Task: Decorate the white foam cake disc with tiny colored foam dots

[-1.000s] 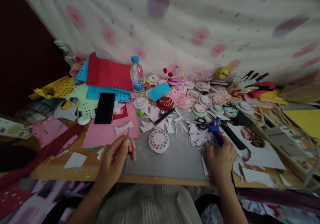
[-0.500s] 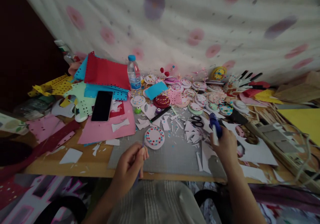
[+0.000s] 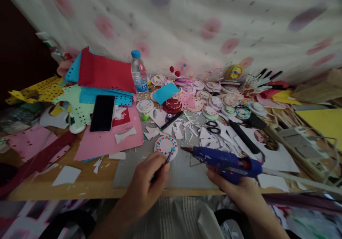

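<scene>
My right hand [image 3: 236, 187] grips a blue hot glue gun [image 3: 224, 160], its dark nozzle pointing left and a small red light lit on its side. The nozzle is just right of a round white disc [image 3: 166, 144] ringed with red and blue bits, apart from it. My left hand [image 3: 151, 178] is closed around slim purple tweezers [image 3: 169, 156], whose pointed end sticks up at the disc's lower edge. I cannot tell if the tip touches the disc. The rest of the tweezers is hidden in my fingers.
A grey cutting mat [image 3: 128, 175] bears paper scraps, scissors [image 3: 213, 126] and a black pen [image 3: 171, 120]. Behind are many decorated discs and a water bottle [image 3: 139, 73]. A phone [image 3: 102, 113] lies on pink sheets at left. A cup of pens [image 3: 251, 86] stands back right.
My right hand has brought the glue gun from the right side toward the disc and turned its nozzle left. My left hand has moved right, the tweezers now at the disc's edge.
</scene>
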Demonstrator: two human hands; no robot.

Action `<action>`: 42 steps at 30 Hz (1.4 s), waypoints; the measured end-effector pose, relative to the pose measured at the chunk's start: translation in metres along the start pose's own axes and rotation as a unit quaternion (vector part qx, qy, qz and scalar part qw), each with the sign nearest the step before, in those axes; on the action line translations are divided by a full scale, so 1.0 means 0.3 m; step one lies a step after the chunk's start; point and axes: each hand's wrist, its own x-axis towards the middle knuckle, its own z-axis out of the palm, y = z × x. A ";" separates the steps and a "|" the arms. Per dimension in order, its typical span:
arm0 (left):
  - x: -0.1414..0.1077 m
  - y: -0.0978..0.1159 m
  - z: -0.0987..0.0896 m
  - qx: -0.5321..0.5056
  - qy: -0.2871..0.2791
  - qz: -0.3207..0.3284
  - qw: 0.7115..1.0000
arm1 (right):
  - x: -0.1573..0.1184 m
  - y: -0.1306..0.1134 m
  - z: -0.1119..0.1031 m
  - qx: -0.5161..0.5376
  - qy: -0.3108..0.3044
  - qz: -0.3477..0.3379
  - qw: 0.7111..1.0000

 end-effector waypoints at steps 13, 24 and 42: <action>0.011 -0.014 0.001 0.024 -0.018 0.031 0.999 | 0.023 -0.014 -0.006 -0.046 -0.017 -0.061 0.997; 0.012 -0.022 0.004 0.026 -0.027 0.030 0.999 | 0.045 -0.026 -0.011 -0.059 -0.044 -0.074 0.995; 0.012 -0.028 0.007 0.021 -0.035 0.020 0.999 | 0.041 -0.010 -0.016 -0.085 -0.020 -0.072 0.994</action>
